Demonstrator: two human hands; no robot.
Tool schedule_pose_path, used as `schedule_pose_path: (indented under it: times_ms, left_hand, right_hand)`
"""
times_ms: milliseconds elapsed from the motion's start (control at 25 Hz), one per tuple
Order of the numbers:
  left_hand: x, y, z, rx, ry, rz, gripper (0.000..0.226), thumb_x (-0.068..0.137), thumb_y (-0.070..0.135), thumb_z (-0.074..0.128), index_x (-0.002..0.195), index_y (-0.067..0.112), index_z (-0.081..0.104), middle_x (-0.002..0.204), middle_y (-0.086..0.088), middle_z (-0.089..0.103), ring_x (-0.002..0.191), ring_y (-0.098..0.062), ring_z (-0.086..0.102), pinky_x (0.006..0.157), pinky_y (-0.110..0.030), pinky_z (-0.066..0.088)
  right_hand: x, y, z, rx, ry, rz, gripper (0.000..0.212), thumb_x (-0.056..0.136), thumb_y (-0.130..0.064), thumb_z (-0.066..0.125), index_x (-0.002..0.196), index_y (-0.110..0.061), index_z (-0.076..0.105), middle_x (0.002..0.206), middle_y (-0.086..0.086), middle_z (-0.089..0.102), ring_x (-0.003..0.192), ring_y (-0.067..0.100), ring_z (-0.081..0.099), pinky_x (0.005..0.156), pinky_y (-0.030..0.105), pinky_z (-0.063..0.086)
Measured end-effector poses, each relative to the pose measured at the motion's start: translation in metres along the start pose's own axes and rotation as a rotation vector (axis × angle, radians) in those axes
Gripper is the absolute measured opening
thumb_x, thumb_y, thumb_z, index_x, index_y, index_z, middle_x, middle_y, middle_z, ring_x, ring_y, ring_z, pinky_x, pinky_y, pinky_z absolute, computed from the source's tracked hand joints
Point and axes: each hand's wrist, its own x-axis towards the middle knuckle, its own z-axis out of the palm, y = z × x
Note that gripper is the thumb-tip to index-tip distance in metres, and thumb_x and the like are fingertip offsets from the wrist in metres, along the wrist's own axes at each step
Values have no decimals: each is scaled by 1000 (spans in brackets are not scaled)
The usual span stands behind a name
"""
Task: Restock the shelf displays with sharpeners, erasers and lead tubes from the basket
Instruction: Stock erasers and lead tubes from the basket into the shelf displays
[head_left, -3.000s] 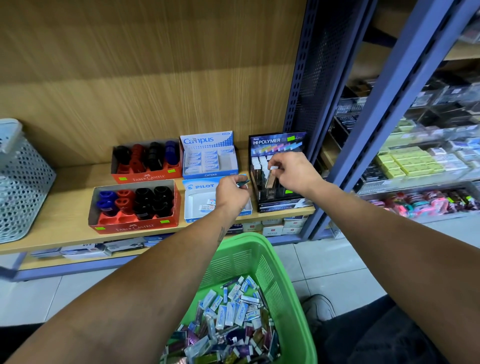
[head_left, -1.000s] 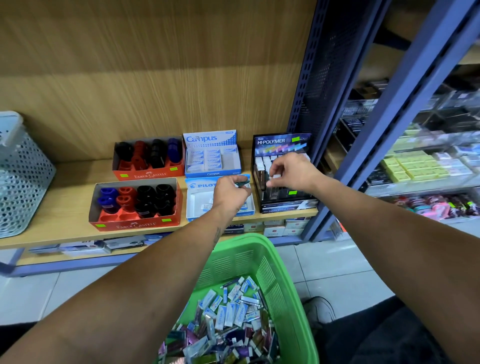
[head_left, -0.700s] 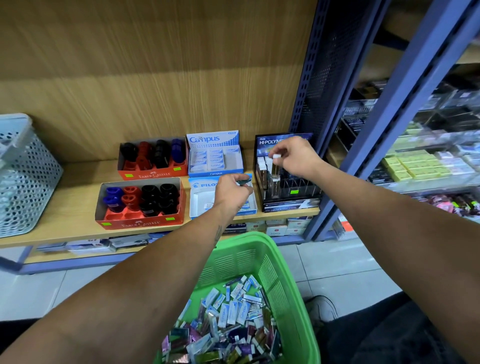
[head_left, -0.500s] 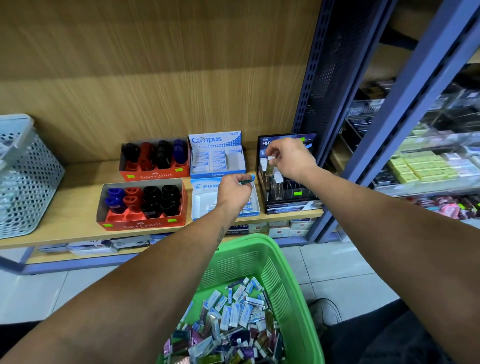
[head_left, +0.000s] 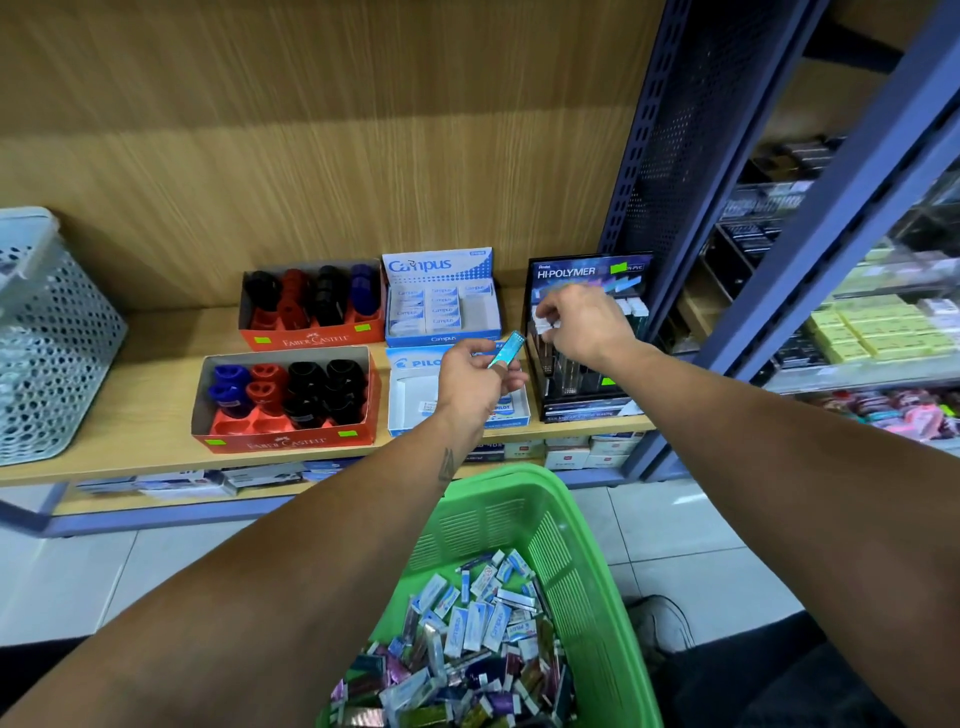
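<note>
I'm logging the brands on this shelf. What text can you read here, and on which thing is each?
"Campus": blue-and-white cardboard eraser box.
"HI-POLYMER": black lead-tube display rack.
"FABER-CASTELL": both red cardboard sharpener boxes, rear and front.
"PILO", rest hidden by the left hand: white-and-blue box.
Green price stickers, basket packets: too small.

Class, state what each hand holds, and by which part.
Left hand pinches a teal lead tube by its lower end. Right hand: cannot tell.
</note>
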Motion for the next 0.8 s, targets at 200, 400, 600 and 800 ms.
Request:
schedule_pose_path:
  times_ms: [200, 400, 600, 800]
  left_hand:
    - [-3, 23, 13, -43, -58, 85, 10, 94, -9, 56, 96, 0, 58, 81, -20, 68, 59, -18, 70, 65, -23, 60]
    - [-2, 57, 40, 142, -61, 237, 20, 86, -7, 68, 100, 5, 61, 77, -7, 62, 60, -15, 65, 61, -25, 55]
    - [0, 73, 69, 308, -126, 326, 32, 83, -12, 63, 112, 1, 57, 85, -6, 63, 74, -13, 59, 70, -16, 49]
    - [17, 43, 63, 669, -16, 313, 38, 79, -7, 53, 109, 15, 61, 103, -8, 65, 93, -24, 63, 72, -25, 46]
  right_hand:
    - [-6, 1, -43, 865, 13, 222, 14, 88, -18, 74, 101, -13, 73, 93, 8, 74, 85, 17, 70, 86, 35, 57]
    - [-30, 14, -65, 846, -127, 72, 17, 80, 6, 76, 94, -3, 73, 83, 14, 70, 72, 10, 65, 83, 31, 55]
    - [-18, 37, -59, 642, 3, 38, 35, 79, 0, 79, 110, -12, 68, 76, 21, 64, 65, 12, 57, 70, 32, 56]
    - [2, 59, -37, 336, 51, 202, 26, 94, -1, 60, 83, -22, 70, 104, 12, 70, 80, 27, 67, 79, 46, 59]
